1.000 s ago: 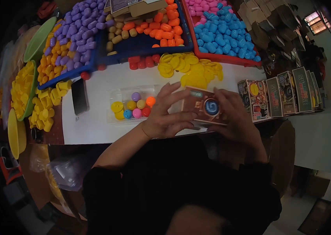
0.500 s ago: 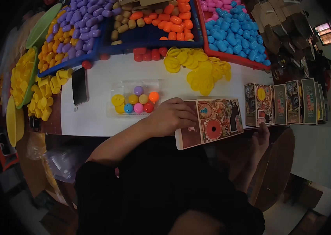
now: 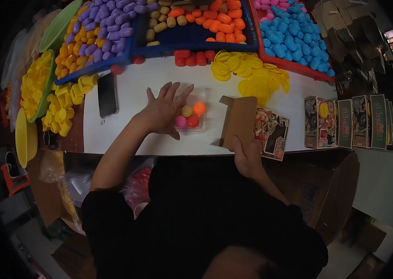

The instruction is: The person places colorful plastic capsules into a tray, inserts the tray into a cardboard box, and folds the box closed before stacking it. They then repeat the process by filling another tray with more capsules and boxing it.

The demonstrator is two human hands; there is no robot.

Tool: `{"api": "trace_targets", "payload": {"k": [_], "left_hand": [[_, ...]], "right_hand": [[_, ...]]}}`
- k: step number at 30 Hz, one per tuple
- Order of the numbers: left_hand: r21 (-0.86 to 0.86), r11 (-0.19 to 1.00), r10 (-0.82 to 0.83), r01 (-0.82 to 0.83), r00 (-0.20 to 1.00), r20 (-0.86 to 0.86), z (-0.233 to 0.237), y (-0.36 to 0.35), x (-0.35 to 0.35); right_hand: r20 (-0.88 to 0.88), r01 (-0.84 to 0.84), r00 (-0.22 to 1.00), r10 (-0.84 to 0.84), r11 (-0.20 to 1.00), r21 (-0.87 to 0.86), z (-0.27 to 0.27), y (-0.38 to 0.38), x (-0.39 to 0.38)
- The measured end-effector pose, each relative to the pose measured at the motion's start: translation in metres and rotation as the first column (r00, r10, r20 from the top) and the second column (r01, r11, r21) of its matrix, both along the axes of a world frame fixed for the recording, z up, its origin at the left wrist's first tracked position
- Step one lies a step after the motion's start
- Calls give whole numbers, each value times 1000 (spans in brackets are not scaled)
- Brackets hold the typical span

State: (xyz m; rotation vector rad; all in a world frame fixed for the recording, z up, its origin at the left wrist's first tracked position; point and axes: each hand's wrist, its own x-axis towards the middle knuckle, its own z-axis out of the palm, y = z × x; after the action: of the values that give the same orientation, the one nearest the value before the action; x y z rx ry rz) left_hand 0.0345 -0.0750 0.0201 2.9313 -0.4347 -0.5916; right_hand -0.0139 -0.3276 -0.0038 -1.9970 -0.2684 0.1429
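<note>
My left hand [image 3: 165,110] is open, its fingers spread above a clear plastic tray [image 3: 202,94]. Beside those fingers an orange piece [image 3: 199,109], a tan piece [image 3: 187,111], a pink piece [image 3: 180,122] and a red piece [image 3: 192,121] show in the tray; the hand hides its left part. My right hand [image 3: 248,157] grips a printed cardboard box [image 3: 273,132] at its near side, thumb on the brown cardboard. A brown flap [image 3: 241,116] stands out at the box's left end, facing the tray.
Yellow discs [image 3: 264,79] lie behind the box, and a row of printed boxes [image 3: 319,122] stands at the right. A phone [image 3: 107,95] and yellow cups [image 3: 59,111] are at the left. Blue bins [image 3: 159,50] and a red bin [image 3: 294,70] of coloured capsules line the back.
My left hand has let go of the box and moved left over the tray. My right hand has come in from the right and taken hold of the box, whose flap now stands open.
</note>
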Motion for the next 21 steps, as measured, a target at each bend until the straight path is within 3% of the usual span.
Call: {"api": "trace_targets", "payload": {"k": [1,3,7,11,14,17,21], "left_hand": [[-8,1000,9,-9,999,-39,1,2,1],[-14,1000,13,-14,997,-80,1,7,1],[-93,995,-47,44,999,-26,4,14,-9],[-132,982,-133,132,991,2,0,17,-16],[-91,984,-145,155,984,108,-11,18,-21],[-25,985,-169,173,978,118,-14,13,-23],[-58,982,-172,178,981,89,-8,20,-20]], "right_hand": [[-70,-34,997,36,999,37,1,6,3],[-50,-44,998,46,999,32,-1,13,6],[70,-123,990,123,992,-11,1,20,7],[76,-159,984,158,987,4,1,31,5],[-3,-179,984,179,984,-21,4,39,5],[11,-178,984,179,984,-29,4,42,5],[-9,-176,984,176,984,-38,4,41,5]]}}
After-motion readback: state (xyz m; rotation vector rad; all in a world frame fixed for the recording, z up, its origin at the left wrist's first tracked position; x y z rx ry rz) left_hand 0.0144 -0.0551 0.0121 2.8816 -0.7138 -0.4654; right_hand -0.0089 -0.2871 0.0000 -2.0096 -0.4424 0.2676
